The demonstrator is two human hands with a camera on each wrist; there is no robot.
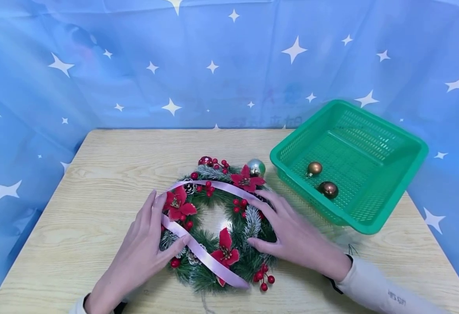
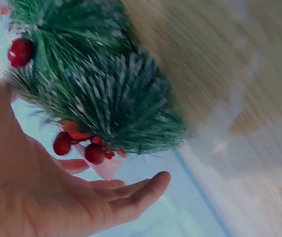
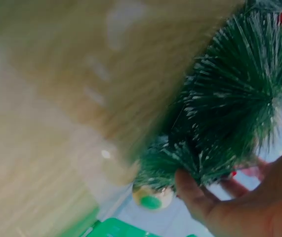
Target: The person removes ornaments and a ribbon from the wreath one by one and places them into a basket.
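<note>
A green wreath (image 1: 207, 279) with red flowers, berries and pine cones lies on the table. A lilac ribbon (image 1: 209, 260) runs loosely across its top and lower left. On the wreath's left side, my left hand (image 1: 138, 248) rests its relaxed fingers beside a red flower (image 1: 178, 204), the thumb at the ribbon. My right hand (image 1: 297, 231) lies over the right side, fingertips at the ribbon's upper stretch, thumb on the greenery. The left wrist view shows the left hand (image 2: 47, 187) spread beside the greenery (image 2: 106, 94); the right wrist view shows the right hand (image 3: 244, 210) touching needles (image 3: 234, 94).
A green basket (image 1: 403, 185) stands at the right, holding a copper ball (image 1: 314, 168) and a brown ball (image 1: 328, 189). A silvery ball (image 1: 256, 167) and a red ball (image 1: 205, 161) sit at the wreath's far edge. Behind the wooden table (image 1: 107, 165) hangs a blue starred cloth (image 1: 198, 39).
</note>
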